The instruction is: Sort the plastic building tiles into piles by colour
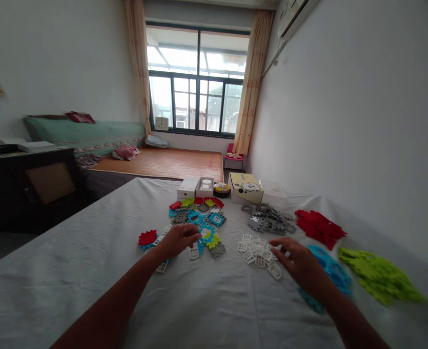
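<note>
My left hand (179, 240) hovers over a mixed group of flat plastic building pieces on the left. Its fingers are loosely bent and apart, and I see nothing held in them. Close by are a red piece (148, 237), a white window piece (194, 253), a lime green piece (213, 241) and joined blue pieces (199, 216). My right hand (295, 257) is open at the right edge of a pile of white window pieces (255, 249), its thumb and fingers apart. Its wrist and forearm partly cover a blue pile (332, 269).
Behind the white pieces lies a grey pile (268, 218). Red (319, 227) and lime green (379, 274) piles sit at the right. White boxes (188, 187), a round tin (221, 189) and a yellow box (246, 187) line the back of the cloth-covered table (90, 252).
</note>
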A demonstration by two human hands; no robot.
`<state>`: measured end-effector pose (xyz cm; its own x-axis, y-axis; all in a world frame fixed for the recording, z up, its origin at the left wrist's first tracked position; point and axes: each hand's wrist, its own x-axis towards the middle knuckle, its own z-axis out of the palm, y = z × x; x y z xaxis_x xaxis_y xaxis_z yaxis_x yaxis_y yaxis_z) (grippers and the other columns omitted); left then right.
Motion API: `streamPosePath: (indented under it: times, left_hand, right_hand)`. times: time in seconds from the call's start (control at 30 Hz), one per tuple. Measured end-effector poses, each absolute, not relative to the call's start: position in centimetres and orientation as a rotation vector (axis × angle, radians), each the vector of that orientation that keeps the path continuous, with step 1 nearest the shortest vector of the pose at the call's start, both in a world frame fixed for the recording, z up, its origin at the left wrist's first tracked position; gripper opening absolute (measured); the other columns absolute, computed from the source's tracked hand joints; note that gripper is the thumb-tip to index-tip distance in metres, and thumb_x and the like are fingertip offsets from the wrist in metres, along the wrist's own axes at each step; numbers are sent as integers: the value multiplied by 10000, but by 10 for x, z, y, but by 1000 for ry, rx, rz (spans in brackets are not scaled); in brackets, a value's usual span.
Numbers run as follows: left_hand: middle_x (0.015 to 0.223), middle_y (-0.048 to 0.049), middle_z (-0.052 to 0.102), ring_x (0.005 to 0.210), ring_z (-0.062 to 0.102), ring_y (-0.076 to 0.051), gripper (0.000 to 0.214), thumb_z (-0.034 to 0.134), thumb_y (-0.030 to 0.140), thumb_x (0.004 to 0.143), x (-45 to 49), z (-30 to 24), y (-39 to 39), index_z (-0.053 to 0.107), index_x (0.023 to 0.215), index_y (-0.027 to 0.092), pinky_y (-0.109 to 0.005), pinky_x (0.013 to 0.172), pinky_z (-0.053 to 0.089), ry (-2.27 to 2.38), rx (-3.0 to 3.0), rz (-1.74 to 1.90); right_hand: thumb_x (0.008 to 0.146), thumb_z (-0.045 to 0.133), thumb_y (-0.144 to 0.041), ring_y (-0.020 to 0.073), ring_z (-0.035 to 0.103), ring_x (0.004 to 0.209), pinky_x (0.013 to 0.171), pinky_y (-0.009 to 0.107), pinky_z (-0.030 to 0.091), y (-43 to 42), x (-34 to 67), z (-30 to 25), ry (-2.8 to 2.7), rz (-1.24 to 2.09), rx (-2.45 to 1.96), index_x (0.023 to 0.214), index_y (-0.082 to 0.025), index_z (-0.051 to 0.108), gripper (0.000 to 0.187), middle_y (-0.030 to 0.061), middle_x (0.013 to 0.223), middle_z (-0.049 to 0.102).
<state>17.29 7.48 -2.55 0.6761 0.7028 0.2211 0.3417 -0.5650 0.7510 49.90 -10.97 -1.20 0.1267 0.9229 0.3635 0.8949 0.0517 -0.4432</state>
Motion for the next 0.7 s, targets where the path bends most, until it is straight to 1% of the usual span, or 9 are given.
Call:
streamPosePath:
  times: [0.07,0.13,0.2,0.27,0.37,0.47,0.57,0.63,0.7]
  left_hand:
    - [635,13,620,591,581,-104,305,576,439,830,179,-28,66,631,781,143,-180,566,428,670,2192,564]
    - [636,2,637,584,572,-98,300,606,425,816,181,-28,60,659,770,134,-173,562,421,587,2211,494]
    - [670,-14,661,602,582,-100,291,620,413,812,181,-27,55,694,805,132,-171,573,424,502,2229,447]
    - [721,-29,684,635,597,-107,280,627,398,811,181,-25,50,721,868,140,-172,600,434,420,2250,416]
    - [748,-36,700,642,603,-109,288,627,393,812,182,-26,48,730,928,150,-174,613,442,367,2258,382]
    - [740,-33,707,633,615,-112,291,586,397,838,183,-32,54,728,902,151,-176,607,448,470,2247,410]
    - [802,-23,722,712,633,-131,257,568,367,841,177,-36,70,724,893,170,-190,659,457,733,2289,619]
    - [873,-15,724,787,636,-146,241,557,345,841,170,-37,82,717,934,191,-212,721,462,888,2314,759]
    - [915,-14,719,825,635,-160,245,533,333,849,162,-37,91,710,964,208,-238,766,464,994,2338,812]
  right_hand:
    - [901,453,-349,151,629,812,792,303,516,-98,454,-14,-1900,180,-1658,1103,-241,601,272,59,1085,643]
    - [906,450,-287,142,629,851,845,301,508,-90,419,-19,-1975,229,-1527,1200,-255,552,313,58,1169,617]
    - [907,456,-256,143,630,886,873,298,501,-84,396,-26,-2003,253,-1445,1257,-255,512,355,57,1173,623]
    - [909,468,-256,156,628,930,878,294,498,-81,385,-35,-2003,245,-1393,1244,-250,527,340,52,1119,653]
    - [923,452,-283,171,631,937,855,296,502,-79,384,-46,-1975,192,-1369,1145,-246,596,267,47,1022,687]
    - [920,449,-328,165,653,845,781,286,522,-80,398,-47,-1880,180,-1463,1152,-243,588,283,48,1000,692]
    - [897,464,-400,162,668,722,673,269,533,-89,427,-41,-1714,189,-1620,1166,-241,561,327,29,881,707]
    - [874,473,-459,185,683,742,664,276,537,-101,457,-37,-1616,172,-1720,1132,-253,570,344,22,824,713]
    - [833,500,-520,221,691,827,700,303,544,-117,494,-36,-1505,105,-1824,1105,-278,589,375,35,880,727]
